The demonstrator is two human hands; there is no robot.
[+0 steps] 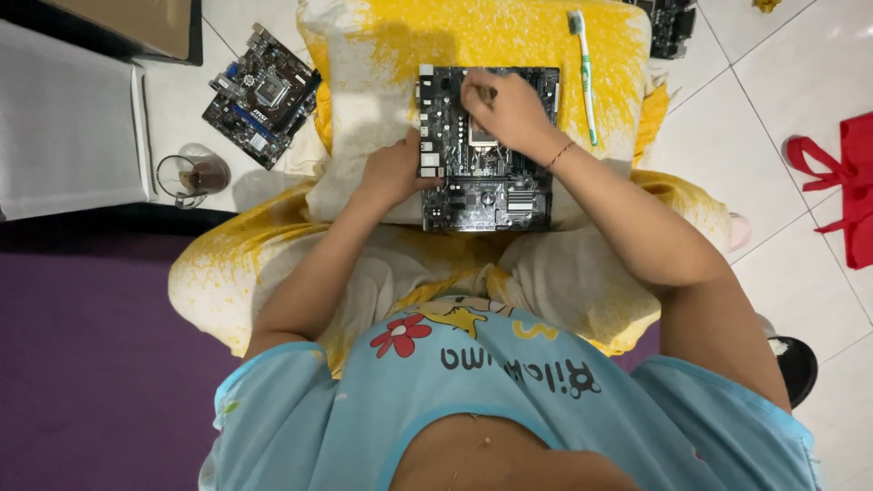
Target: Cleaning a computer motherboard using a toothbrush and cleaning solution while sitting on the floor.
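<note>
A black computer motherboard (491,195) lies flat on a yellow and white cushion (364,100) on my lap. My left hand (393,173) rests on the board's left edge and holds it steady. My right hand (506,107) is over the upper middle of the board, fingers closed near the square processor socket; what the fingertips pinch is too small to tell.
A green and white toothbrush (584,68) lies on the cushion right of the board. A second motherboard (262,94) sits on the white tile floor at upper left, near a glass mug (193,173). A red bag (846,182) is at right, a third board (671,23) at top.
</note>
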